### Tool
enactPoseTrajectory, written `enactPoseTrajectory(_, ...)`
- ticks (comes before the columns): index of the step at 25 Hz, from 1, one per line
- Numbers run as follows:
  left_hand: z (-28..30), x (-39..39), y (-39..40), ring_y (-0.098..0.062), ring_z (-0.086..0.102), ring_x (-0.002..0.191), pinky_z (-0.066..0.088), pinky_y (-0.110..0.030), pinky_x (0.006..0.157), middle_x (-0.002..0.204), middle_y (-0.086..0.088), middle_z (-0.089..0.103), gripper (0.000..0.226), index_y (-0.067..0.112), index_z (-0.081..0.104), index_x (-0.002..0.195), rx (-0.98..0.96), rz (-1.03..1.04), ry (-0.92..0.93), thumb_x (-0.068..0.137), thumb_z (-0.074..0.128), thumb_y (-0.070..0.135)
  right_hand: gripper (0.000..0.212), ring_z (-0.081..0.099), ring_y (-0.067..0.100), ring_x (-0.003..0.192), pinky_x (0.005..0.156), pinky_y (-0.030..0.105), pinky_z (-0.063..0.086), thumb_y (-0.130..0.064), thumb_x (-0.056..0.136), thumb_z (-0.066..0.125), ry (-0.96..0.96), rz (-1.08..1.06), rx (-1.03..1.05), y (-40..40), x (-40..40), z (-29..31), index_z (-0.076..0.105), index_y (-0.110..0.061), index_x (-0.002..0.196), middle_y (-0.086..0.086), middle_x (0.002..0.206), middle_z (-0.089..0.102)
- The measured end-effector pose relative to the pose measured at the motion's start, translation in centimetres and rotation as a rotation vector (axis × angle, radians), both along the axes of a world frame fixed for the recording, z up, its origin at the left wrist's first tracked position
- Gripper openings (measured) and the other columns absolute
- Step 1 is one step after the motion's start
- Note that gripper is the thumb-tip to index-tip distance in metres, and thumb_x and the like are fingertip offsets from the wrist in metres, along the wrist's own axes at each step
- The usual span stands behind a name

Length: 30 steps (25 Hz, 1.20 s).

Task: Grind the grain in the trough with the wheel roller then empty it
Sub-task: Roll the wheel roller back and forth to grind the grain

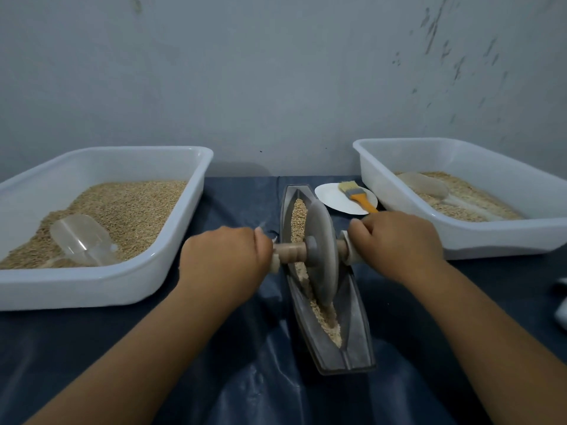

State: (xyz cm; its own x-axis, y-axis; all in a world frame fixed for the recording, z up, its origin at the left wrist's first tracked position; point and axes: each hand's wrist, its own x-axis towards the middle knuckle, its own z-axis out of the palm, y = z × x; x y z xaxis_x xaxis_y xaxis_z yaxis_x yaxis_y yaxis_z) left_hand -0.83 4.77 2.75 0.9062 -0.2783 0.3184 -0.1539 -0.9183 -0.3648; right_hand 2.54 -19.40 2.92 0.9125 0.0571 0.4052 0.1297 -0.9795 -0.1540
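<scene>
A grey boat-shaped trough (356,338) lies lengthwise on the dark blue cloth in front of me, with tan grain (325,320) along its groove. A grey wheel roller (322,250) stands upright in the groove near the middle, on a wooden axle (291,251). My left hand (224,259) grips the left end of the axle. My right hand (395,243) grips the right end. Both handle ends are hidden under my fingers.
A white tub (101,286) at the left holds whole grain and a clear plastic scoop (79,237). A second white tub (497,237) at the right holds grain and another scoop (426,184). Behind the trough, a white plate (331,197) carries an orange-handled brush (356,194). A grey wall stands close behind.
</scene>
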Motion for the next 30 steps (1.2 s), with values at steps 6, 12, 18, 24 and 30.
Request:
enactPoseTrajectory(6, 0.3, -1.0, -0.7, -0.017, 0.038, 0.052, 0.026, -0.026, 0.049, 0.059, 0.007, 0.035, 0.058, 0.019, 0.053, 0.079, -0.185, 0.0, -0.058, 0.089, 0.0, 0.04, 0.057, 0.045, 0.014, 0.042, 0.045, 0.025, 0.031, -0.051, 0.089, 0.024, 0.002, -0.007, -0.011, -0.6, -1.4, -0.4, 0.053, -0.02, 0.051, 0.0, 0.045, 0.047)
enactPoseTrajectory(12, 1.4, 1.9, -1.3, -0.028, 0.057, 0.086, 0.037, -0.033, 0.06, 0.105, -0.007, 0.056, 0.04, 0.012, 0.034, 0.137, 0.065, -0.022, 0.021, 0.098, 0.032, 0.023, 0.049, 0.045, 0.016, 0.053, 0.05, 0.028, 0.026, -0.036, 0.096, 0.033, 0.105, -0.049, 0.088, 0.5, 1.5, 0.2, 0.046, -0.022, 0.052, 0.0, 0.055, 0.05)
enactPoseTrajectory(18, -0.3, -1.7, -0.4, -0.016, 0.033, 0.042, 0.026, -0.024, 0.042, 0.052, 0.009, 0.035, 0.049, 0.021, 0.047, 0.064, -0.256, -0.006, -0.041, 0.09, 0.008, 0.039, 0.05, 0.028, 0.006, 0.032, 0.043, 0.018, 0.016, -0.046, 0.091, 0.029, -0.173, 0.027, -0.037, -0.1, -3.1, -0.8, 0.034, -0.028, 0.044, -0.005, 0.037, 0.031)
enactPoseTrajectory(24, 1.1, 2.7, -1.2, -0.026, 0.056, 0.078, 0.046, -0.033, 0.06, 0.097, -0.007, 0.057, 0.038, 0.009, 0.039, 0.126, -0.028, 0.021, 0.027, 0.092, 0.051, 0.019, 0.047, 0.042, 0.017, 0.054, 0.05, 0.028, 0.021, -0.034, 0.097, 0.032, 0.04, -0.065, 0.02, 1.3, 1.6, 0.4, 0.043, -0.022, 0.053, -0.001, 0.056, 0.047)
enactPoseTrajectory(30, -0.3, -2.0, -0.4, -0.016, 0.036, 0.045, 0.026, -0.026, 0.046, 0.053, 0.008, 0.037, 0.05, 0.022, 0.046, 0.066, -0.313, -0.025, -0.052, 0.089, 0.005, 0.04, 0.048, 0.03, 0.006, 0.035, 0.042, 0.02, 0.019, -0.042, 0.092, 0.032, -0.246, 0.012, -0.076, 0.0, -3.4, -0.9, 0.035, -0.027, 0.047, -0.005, 0.039, 0.032)
